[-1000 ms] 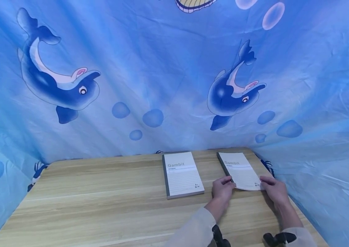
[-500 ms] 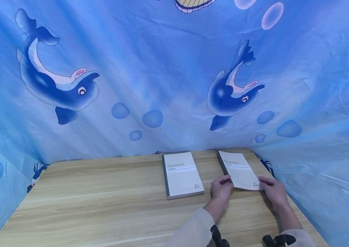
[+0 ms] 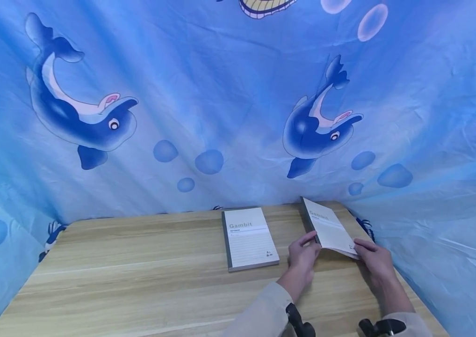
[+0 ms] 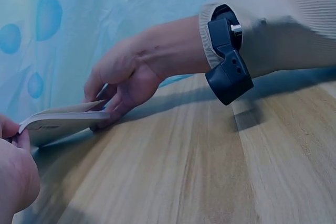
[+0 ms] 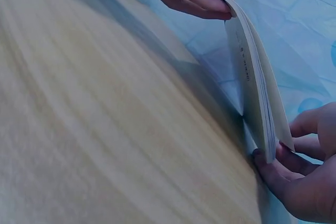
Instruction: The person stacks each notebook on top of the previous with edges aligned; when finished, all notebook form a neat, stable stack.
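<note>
A white-covered notebook (image 3: pixel 331 228) with a dark spine and "Gambit" printed on it is tilted up at the table's right, its spine side raised. My left hand (image 3: pixel 302 256) pinches the near end of the spine. At the opposite near corner, my right hand (image 3: pixel 377 263) grips the notebook's edge. In the right wrist view, the cover (image 5: pixel 273 103) stands slightly apart from the pages (image 5: pixel 257 87), near the right fingers. A second, matching notebook (image 3: pixel 249 238) lies flat to the left of my left hand.
Both notebooks are on a wood-grain table (image 3: pixel 128 271). A blue curtain (image 3: pixel 221 103) printed with dolphins hangs behind it and along the right side. Each wrist carries a black camera mount, as on the right wrist (image 4: pixel 229 80).
The right notebook's spine side has risen, with the left hand lifting slightly, so the notebook now tilts toward the right. The right hand stays at its corner; the other notebook has not moved.
</note>
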Demonstrator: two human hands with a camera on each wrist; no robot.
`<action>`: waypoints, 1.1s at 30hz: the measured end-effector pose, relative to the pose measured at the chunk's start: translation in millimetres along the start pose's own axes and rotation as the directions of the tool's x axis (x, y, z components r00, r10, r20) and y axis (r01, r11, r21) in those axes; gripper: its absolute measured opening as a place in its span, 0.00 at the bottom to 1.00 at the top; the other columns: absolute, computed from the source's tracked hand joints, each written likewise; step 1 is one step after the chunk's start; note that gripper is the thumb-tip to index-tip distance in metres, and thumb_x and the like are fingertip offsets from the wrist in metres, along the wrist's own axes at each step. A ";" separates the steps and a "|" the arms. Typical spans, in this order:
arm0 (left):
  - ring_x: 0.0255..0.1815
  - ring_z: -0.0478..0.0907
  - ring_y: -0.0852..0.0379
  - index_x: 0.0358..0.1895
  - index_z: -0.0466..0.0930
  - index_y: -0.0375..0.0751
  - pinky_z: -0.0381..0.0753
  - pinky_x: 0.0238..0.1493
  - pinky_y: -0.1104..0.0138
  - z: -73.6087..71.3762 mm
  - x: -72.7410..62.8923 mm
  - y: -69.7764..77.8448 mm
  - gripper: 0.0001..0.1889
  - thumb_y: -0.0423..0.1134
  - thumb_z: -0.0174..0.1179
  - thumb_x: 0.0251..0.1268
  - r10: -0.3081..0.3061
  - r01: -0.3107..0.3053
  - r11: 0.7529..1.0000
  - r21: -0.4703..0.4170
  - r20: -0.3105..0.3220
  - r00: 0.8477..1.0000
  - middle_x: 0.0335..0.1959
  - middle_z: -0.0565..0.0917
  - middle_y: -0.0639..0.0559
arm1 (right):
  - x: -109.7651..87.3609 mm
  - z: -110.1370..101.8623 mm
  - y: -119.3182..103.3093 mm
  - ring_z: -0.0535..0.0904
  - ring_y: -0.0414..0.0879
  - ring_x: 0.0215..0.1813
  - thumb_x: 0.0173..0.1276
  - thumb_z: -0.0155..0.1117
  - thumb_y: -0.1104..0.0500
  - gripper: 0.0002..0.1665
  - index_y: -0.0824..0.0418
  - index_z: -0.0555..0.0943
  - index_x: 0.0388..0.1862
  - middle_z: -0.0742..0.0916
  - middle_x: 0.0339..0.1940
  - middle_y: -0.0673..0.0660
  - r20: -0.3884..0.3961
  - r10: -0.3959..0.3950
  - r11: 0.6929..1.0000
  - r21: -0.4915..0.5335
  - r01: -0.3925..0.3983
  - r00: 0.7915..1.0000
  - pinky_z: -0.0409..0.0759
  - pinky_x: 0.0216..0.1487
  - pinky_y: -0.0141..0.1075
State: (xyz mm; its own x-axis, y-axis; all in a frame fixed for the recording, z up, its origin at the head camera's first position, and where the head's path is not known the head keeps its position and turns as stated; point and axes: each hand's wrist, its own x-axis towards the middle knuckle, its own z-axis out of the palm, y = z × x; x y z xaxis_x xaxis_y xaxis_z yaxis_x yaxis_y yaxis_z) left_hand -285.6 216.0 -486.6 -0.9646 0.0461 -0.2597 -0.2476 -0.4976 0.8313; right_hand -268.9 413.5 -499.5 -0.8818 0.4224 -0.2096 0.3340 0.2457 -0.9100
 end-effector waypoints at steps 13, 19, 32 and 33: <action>0.33 0.79 0.59 0.49 0.90 0.42 0.77 0.33 0.72 -10.1 3.6 7.9 0.25 0.17 0.59 0.48 0.030 -0.030 0.999 0.041 0.012 0.999 0.47 0.87 0.47 | -1.7 13.1 -1.5 0.76 0.20 0.43 0.80 0.55 0.59 0.32 0.65 0.64 0.79 0.65 0.81 0.65 0.038 -0.005 0.983 0.184 -0.002 0.999 0.82 0.45 0.17; 0.37 0.83 0.59 0.51 0.89 0.44 0.74 0.31 0.73 -30.7 3.2 18.7 0.25 0.20 0.61 0.49 0.108 -0.112 0.985 0.129 0.039 0.993 0.45 0.90 0.47 | -7.7 23.2 -14.5 0.74 0.24 0.49 0.79 0.57 0.55 0.31 0.59 0.68 0.79 0.71 0.80 0.62 -0.019 -0.052 0.995 0.090 0.054 0.998 0.77 0.44 0.13; 0.55 0.85 0.51 0.63 0.81 0.36 0.85 0.44 0.74 -92.8 -10.3 61.1 0.30 0.20 0.62 0.52 0.236 -0.251 0.949 0.192 0.098 0.967 0.54 0.81 0.41 | -41.3 60.8 -49.4 0.77 0.19 0.52 0.78 0.61 0.56 0.33 0.66 0.68 0.77 0.76 0.75 0.61 0.069 -0.239 0.953 0.206 0.220 0.969 0.77 0.57 0.14; 0.56 0.85 0.51 0.64 0.81 0.36 0.86 0.46 0.74 -97.1 -11.6 64.2 0.30 0.20 0.62 0.53 0.236 -0.252 0.948 0.195 0.102 0.966 0.54 0.81 0.41 | -44.0 63.6 -51.3 0.77 0.20 0.53 0.78 0.61 0.56 0.33 0.66 0.68 0.77 0.75 0.75 0.62 0.079 -0.246 0.950 0.215 0.225 0.966 0.77 0.57 0.14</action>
State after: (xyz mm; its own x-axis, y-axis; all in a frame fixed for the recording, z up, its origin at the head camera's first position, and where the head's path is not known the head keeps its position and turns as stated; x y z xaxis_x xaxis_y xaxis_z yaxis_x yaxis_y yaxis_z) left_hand -281.5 99.3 -478.0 -0.9999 0.0152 -0.0050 -0.0096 -0.3142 0.9493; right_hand -268.4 326.8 -466.3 -0.9603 0.2789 -0.0065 0.0476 0.1408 -0.9889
